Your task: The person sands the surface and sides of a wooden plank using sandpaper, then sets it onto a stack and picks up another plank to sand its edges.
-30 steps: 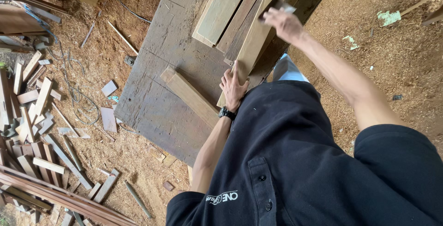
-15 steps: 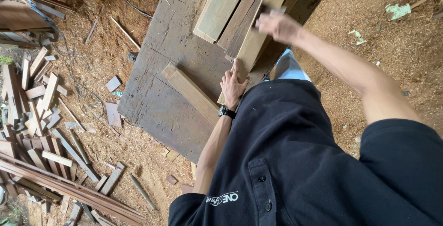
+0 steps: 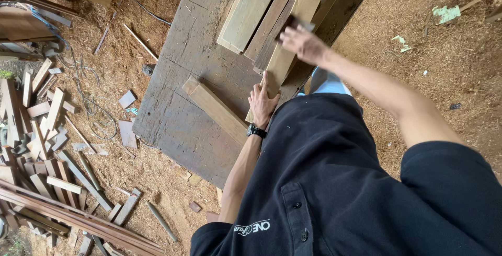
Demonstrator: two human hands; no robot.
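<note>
Head view, looking down on the workbench (image 3: pixel 193 36).

Left of the workbench: sawdust floor, a heap of wood offcuts (image 3: pixel 42 130), and a loose cable (image 3: pixel 89 99) running through them.

On the workbench, near its left edge: a thick short beam (image 3: pixel 215 108), lying slantwise and apart from the other timber. At the far end of the workbench: a pale plank (image 3: pixel 251 10), with a darker plank (image 3: pixel 277 10) touching its right side.

The left hand (image 3: pixel 263 101), with a watch at the wrist, lies flat on the near end of the light board (image 3: pixel 282 62). Its fingers are straight and close together, pressing down and gripping nothing. The light board lies along the right side of the workbench, just beside the darker plank.

The right hand (image 3: pixel 302 42) is over the far half of the light board, fingers curled tight around a small dark block (image 3: pixel 299 23). The hand is motion-blurred. We cannot tell what the small dark block is made of, nor whether its underside touches the wood.

Right of the workbench: more sawdust and a pale green scrap (image 3: pixel 444 13), well apart from both hands.

Judgement: the step in hand looks like rubbing down the face of the light board, one hand bracing and one stroking. Another stroke would call for firm pressure at the near end so the board does not slide, and for the braced fingers to stay out of the block's path.
</note>
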